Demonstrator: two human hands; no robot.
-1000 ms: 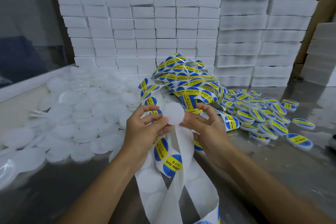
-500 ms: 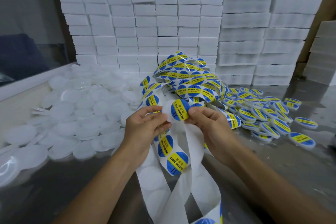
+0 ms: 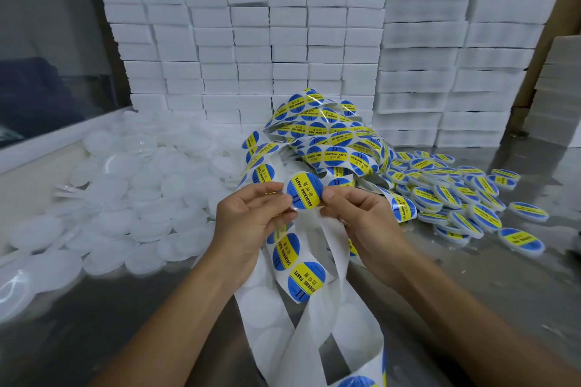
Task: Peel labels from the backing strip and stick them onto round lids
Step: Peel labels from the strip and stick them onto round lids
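Both hands meet at one round lid, held up over the desk with a blue-and-yellow label covering its face: the left hand pinches the lid's left edge in a narrow grip, the right hand pinches its right edge with thumb and fingertips. The likeliest fault from here is a poor bond — if the label sits off-centre or is not pressed flat, an edge could lift or a crease could set in. I cannot tell whether it is centred, since fingers cover both sides of the rim. The backing strip trails from under the left hand down past the bottom edge, and its loose loops could catch a wrist or drag across the sticky stock. How the left fingers hold the strip is hidden behind the palm. The pile of bare lids at left is blurred; the labelled lids at right lie spread near the tangle of unused labels — easy to knock.
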